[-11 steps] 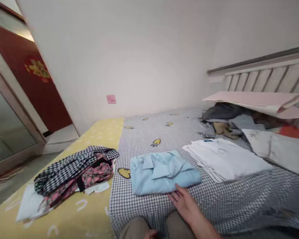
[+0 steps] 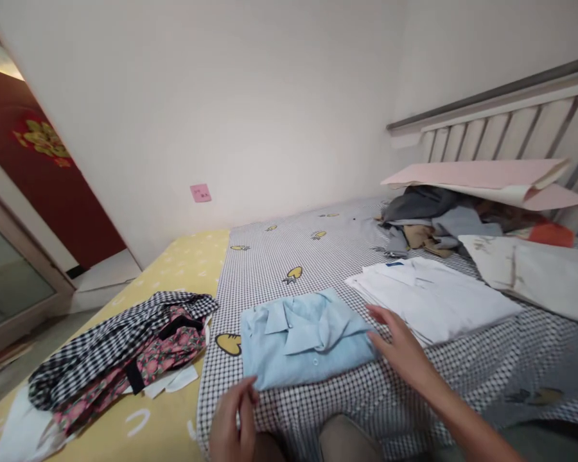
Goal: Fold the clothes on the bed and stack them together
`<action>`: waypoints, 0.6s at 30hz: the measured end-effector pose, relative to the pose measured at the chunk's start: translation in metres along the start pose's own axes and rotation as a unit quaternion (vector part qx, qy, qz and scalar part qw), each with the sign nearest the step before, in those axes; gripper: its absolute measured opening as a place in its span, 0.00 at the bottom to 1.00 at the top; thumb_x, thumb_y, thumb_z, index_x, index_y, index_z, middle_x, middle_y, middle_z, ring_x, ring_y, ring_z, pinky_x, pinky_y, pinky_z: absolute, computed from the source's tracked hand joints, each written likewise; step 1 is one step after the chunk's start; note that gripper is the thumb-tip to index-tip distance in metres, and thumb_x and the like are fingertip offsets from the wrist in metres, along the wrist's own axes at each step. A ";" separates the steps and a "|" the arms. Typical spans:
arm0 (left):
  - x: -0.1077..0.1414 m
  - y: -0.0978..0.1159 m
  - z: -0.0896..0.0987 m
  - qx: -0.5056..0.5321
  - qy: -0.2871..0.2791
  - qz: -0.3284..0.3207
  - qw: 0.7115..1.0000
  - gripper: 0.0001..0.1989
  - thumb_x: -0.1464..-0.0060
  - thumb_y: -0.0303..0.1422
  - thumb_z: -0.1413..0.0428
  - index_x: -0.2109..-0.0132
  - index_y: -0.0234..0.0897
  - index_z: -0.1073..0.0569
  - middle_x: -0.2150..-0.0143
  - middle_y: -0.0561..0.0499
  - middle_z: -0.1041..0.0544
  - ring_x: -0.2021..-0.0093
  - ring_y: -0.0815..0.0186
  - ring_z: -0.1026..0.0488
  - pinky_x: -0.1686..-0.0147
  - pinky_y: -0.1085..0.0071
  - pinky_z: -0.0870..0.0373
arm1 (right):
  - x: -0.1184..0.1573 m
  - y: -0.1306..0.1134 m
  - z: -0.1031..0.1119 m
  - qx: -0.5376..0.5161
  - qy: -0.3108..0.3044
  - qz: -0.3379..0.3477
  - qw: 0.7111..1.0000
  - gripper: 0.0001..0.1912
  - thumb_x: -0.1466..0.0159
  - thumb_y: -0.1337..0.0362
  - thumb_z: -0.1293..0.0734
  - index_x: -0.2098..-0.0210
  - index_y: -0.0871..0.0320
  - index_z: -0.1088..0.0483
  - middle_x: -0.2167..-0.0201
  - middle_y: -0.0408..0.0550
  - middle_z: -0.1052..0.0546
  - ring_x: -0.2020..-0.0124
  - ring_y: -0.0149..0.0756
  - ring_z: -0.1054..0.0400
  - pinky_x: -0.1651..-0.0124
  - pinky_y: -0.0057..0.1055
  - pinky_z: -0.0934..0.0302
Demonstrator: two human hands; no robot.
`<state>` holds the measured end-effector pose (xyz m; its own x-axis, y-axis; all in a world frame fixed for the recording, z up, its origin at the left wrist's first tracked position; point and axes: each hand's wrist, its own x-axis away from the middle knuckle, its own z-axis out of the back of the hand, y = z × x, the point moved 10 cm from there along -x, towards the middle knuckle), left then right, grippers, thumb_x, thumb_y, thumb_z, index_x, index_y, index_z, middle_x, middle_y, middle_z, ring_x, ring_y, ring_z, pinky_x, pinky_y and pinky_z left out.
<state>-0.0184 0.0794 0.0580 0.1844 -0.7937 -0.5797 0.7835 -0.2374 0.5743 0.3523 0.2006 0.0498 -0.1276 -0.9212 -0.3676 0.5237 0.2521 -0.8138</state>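
A light blue shirt (image 2: 308,340), folded into a rectangle with its collar up, lies on the checked bed sheet (image 2: 264,269) in front of my knees. My right hand (image 2: 397,340) is at the shirt's right edge, fingers apart, with the tips touching or just over the fabric. At the front left corner of the shirt is my left hand (image 2: 236,410), its fingers bent and loosely apart; whether it touches the cloth I cannot tell. Right of the blue shirt rests a folded white shirt (image 2: 438,298), seemingly on a small stack.
On the yellow part of the bed lie a black-and-white checked garment (image 2: 110,346) and a pink floral one (image 2: 173,350). Back right is a heap of dark clothes (image 2: 424,208) under pink sheets of card (image 2: 481,174), beside a whitish cloth bag (image 2: 534,273) and a slatted headboard (image 2: 510,131).
My right hand has moved from the shirt's front edge to its right side. My left hand has risen from my lap to the front left corner. The view has shifted slightly.
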 end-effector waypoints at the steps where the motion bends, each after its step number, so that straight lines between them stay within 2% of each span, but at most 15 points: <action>1: -0.029 0.016 -0.002 -0.021 0.000 -0.058 0.998 0.15 0.36 0.33 0.53 0.52 0.42 0.23 0.63 0.49 0.18 0.60 0.60 0.21 0.57 0.63 0.24 | -0.017 -0.016 -0.012 0.070 -0.049 0.036 0.996 0.34 0.47 0.61 0.34 0.39 0.52 0.33 0.38 0.55 0.30 0.38 0.51 0.37 0.37 0.51 0.45; 3: -0.080 0.043 -0.021 -0.088 -0.038 -0.143 0.985 0.18 0.38 0.26 0.55 0.51 0.42 0.23 0.52 0.46 0.18 0.51 0.58 0.22 0.49 0.58 0.26 | -0.040 -0.039 -0.046 0.172 -0.148 0.084 0.970 0.42 0.53 0.67 0.30 0.37 0.48 0.34 0.31 0.53 0.38 0.32 0.55 0.46 0.34 0.54 0.52; 4: -0.098 0.050 -0.038 -0.123 -0.074 -0.165 0.976 0.21 0.39 0.23 0.56 0.50 0.42 0.23 0.45 0.45 0.20 0.45 0.58 0.24 0.44 0.55 0.28 | -0.048 -0.046 -0.064 0.195 -0.193 0.094 0.957 0.41 0.56 0.68 0.29 0.41 0.47 0.30 0.31 0.51 0.37 0.32 0.56 0.46 0.33 0.53 0.53; 5: -0.109 0.051 -0.058 -0.155 -0.116 -0.175 0.965 0.23 0.40 0.21 0.57 0.47 0.42 0.24 0.38 0.44 0.24 0.39 0.58 0.27 0.38 0.52 0.33 | -0.054 -0.049 -0.079 0.201 -0.227 0.096 0.948 0.35 0.57 0.69 0.28 0.47 0.47 0.26 0.34 0.49 0.32 0.34 0.54 0.42 0.34 0.50 0.52; 7: -0.115 0.032 -0.093 -0.214 -0.188 -0.128 0.950 0.25 0.39 0.21 0.56 0.38 0.41 0.29 0.30 0.41 0.34 0.31 0.55 0.36 0.33 0.48 0.39 | -0.066 -0.046 -0.098 0.187 -0.249 0.073 0.948 0.18 0.50 0.65 0.29 0.59 0.50 0.23 0.46 0.47 0.22 0.43 0.48 0.33 0.39 0.41 0.45; 8: -0.110 0.013 -0.106 -0.240 -0.210 -0.076 0.945 0.25 0.37 0.24 0.54 0.34 0.40 0.34 0.28 0.38 0.38 0.30 0.53 0.39 0.34 0.47 0.39 | -0.074 -0.039 -0.100 0.183 -0.235 0.050 0.953 0.12 0.44 0.62 0.33 0.60 0.51 0.24 0.52 0.46 0.20 0.47 0.45 0.30 0.43 0.37 0.41; 9: -0.101 -0.007 -0.115 -0.263 -0.218 -0.020 0.940 0.26 0.36 0.28 0.53 0.32 0.38 0.38 0.28 0.35 0.40 0.29 0.51 0.40 0.34 0.46 0.38 | -0.081 -0.029 -0.099 0.187 -0.209 0.020 0.959 0.13 0.39 0.60 0.37 0.58 0.53 0.25 0.54 0.48 0.20 0.50 0.44 0.28 0.47 0.36 0.39; 11: -0.077 -0.041 -0.122 -0.294 -0.206 0.060 0.931 0.28 0.34 0.34 0.53 0.30 0.36 0.42 0.27 0.33 0.41 0.28 0.48 0.42 0.35 0.45 0.38 | -0.090 -0.002 -0.093 0.210 -0.156 -0.043 0.964 0.19 0.34 0.57 0.43 0.48 0.56 0.30 0.52 0.54 0.21 0.50 0.47 0.28 0.50 0.40 0.38; 13: -0.057 -0.058 -0.124 -0.308 -0.182 0.081 0.930 0.27 0.33 0.35 0.54 0.29 0.37 0.42 0.27 0.34 0.43 0.27 0.50 0.44 0.33 0.46 0.41 | -0.091 0.021 -0.091 0.233 -0.132 -0.090 0.959 0.25 0.36 0.57 0.39 0.42 0.57 0.34 0.47 0.58 0.23 0.47 0.53 0.30 0.47 0.48 0.39; 16: -0.046 -0.064 -0.119 -0.303 -0.159 0.092 0.935 0.27 0.33 0.36 0.55 0.29 0.41 0.43 0.26 0.36 0.45 0.27 0.49 0.46 0.34 0.42 0.42 | -0.085 0.033 -0.094 0.263 -0.125 -0.096 0.952 0.35 0.40 0.61 0.34 0.34 0.53 0.41 0.38 0.56 0.29 0.40 0.56 0.35 0.40 0.59 0.46; 18: -0.049 -0.059 -0.113 -0.289 -0.153 0.086 0.941 0.24 0.33 0.36 0.54 0.32 0.44 0.37 0.26 0.37 0.43 0.28 0.47 0.44 0.35 0.37 0.43 | -0.083 0.026 -0.090 0.297 -0.094 -0.076 0.947 0.35 0.38 0.63 0.36 0.32 0.50 0.44 0.34 0.55 0.34 0.37 0.54 0.37 0.38 0.61 0.48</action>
<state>-0.0066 0.1950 -0.0126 0.2286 -0.9375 -0.2622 0.9657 0.1843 0.1832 0.3006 0.3099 0.0190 -0.1170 -0.9841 -0.1336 0.8994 -0.0480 -0.4345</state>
